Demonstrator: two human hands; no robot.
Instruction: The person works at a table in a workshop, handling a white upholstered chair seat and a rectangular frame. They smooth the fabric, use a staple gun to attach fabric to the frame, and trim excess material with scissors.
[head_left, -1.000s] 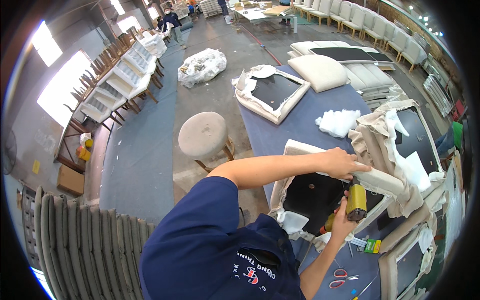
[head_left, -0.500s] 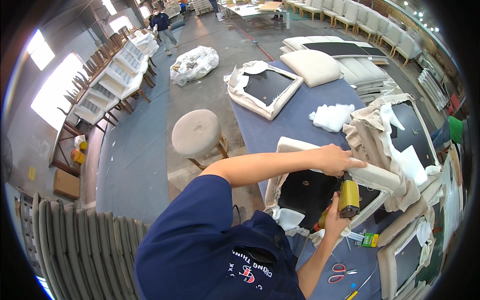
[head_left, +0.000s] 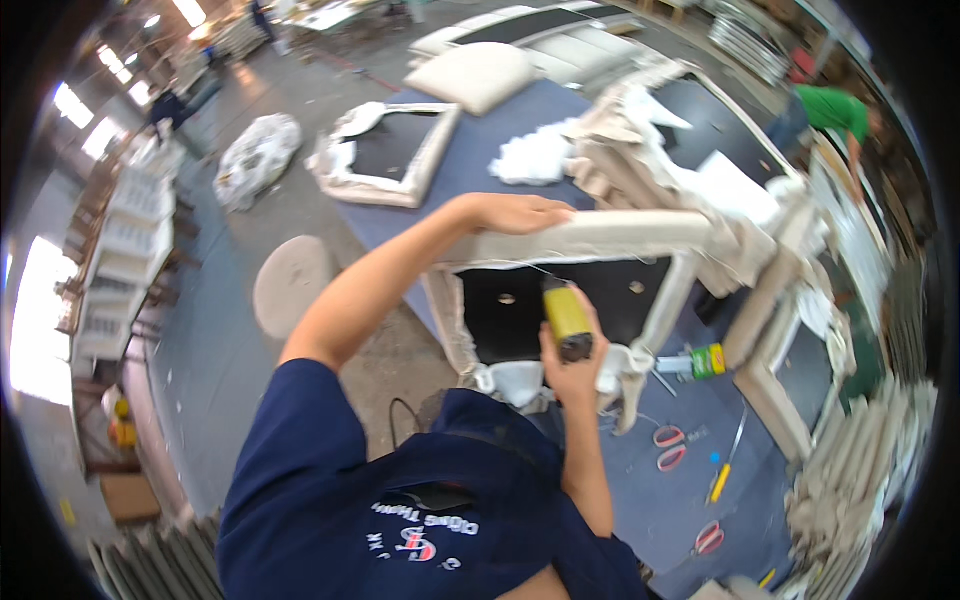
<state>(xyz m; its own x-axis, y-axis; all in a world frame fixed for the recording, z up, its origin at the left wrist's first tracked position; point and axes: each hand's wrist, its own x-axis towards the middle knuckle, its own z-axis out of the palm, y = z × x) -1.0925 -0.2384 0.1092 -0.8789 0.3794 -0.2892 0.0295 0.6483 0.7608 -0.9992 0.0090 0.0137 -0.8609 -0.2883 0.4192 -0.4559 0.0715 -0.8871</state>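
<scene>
A beige upholstered seat (head_left: 590, 238) with a black board in its middle lies on the blue-covered table before me. My left hand (head_left: 520, 213) rests along its far padded edge, fingers stretched out over the fabric. In my right hand (head_left: 574, 372) is a yellow-and-black staple gun (head_left: 568, 318), fingers wrapped round its handle. Its black nose reaches toward the inner side of that far edge, where loose fabric threads show; whether it touches is hard to tell. White padding (head_left: 515, 382) sticks out at the near edge.
Red-handled scissors (head_left: 669, 448), a yellow-handled tool (head_left: 719, 483) and a green-and-yellow box (head_left: 708, 360) lie on the table at right. White stuffing (head_left: 533, 156) and another seat (head_left: 425, 165) sit farther back. A round stool (head_left: 294, 287) stands left; a green-shirted person (head_left: 835, 112) bends at far right.
My view has swung, so the scene sits differently. The staple gun has come from the seat's right part to the middle of its far edge; my left hand now lies flatter along that edge.
</scene>
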